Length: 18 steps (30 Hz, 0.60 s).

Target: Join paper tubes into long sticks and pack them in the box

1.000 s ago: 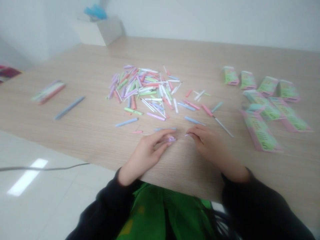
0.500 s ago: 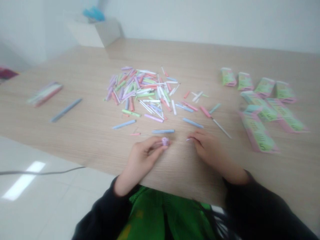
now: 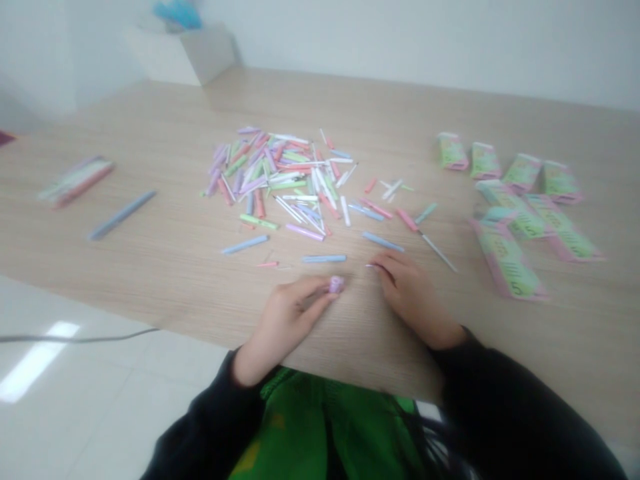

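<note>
My left hand (image 3: 295, 313) is closed in a pinch on a small purple piece (image 3: 336, 285), seen nearly end-on, perhaps a pen part. To its right, my right hand (image 3: 413, 293) is also pinched, with a thin pale sliver (image 3: 370, 265) poking from the fingertips; its kind is too blurred to tell. The hands are apart, low over the table. Just beyond them lie a blue pen barrel (image 3: 324, 259) and another blue barrel (image 3: 383, 241). A large loose pile of coloured pen parts (image 3: 280, 173) spreads farther back.
Several pink-and-green packets (image 3: 507, 260) stand and lie at the right. A bundle of sticks (image 3: 77, 181) and a blue stick (image 3: 123, 215) rest on the left of the wooden table (image 3: 400, 120). A white box (image 3: 207, 53) holds something blue. A cable (image 3: 90, 339) crosses below the edge.
The view has shifted slightly. My right hand has moved a little away from me and left with its sliver. My left hand still pinches the purple piece, now turned somewhat.
</note>
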{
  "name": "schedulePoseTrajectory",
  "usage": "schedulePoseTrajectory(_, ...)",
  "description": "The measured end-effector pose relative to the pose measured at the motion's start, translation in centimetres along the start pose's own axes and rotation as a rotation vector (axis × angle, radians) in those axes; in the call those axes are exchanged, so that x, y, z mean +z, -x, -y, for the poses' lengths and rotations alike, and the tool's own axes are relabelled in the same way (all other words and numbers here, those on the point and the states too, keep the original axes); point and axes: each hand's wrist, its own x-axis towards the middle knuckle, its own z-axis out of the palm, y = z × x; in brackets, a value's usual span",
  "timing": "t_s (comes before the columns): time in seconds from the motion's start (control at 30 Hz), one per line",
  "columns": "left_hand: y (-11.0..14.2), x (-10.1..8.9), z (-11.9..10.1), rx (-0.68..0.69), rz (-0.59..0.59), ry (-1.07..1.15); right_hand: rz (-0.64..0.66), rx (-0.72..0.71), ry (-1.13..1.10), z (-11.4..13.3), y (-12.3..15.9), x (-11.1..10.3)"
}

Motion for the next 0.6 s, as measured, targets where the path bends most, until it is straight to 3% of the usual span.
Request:
schedulePoseTrajectory(0.23,0.1,0.4,0.2,0.050,-0.046,-0.034,-0.036,0.039,-0.031,-0.6,0.1,0.7)
schedulePoseTrajectory(0.43,-0.3,0.5,0.4,0.172,-0.067,-0.093,-0.054,0.081,-0.026,0.4,-0.1,-0.4)
schedulePoseTrajectory(0.6,-0.4,0.7,0.6,0.250,-0.066,-0.102,-0.101,-0.109,-0.265,3.7,-0.3,-2.1)
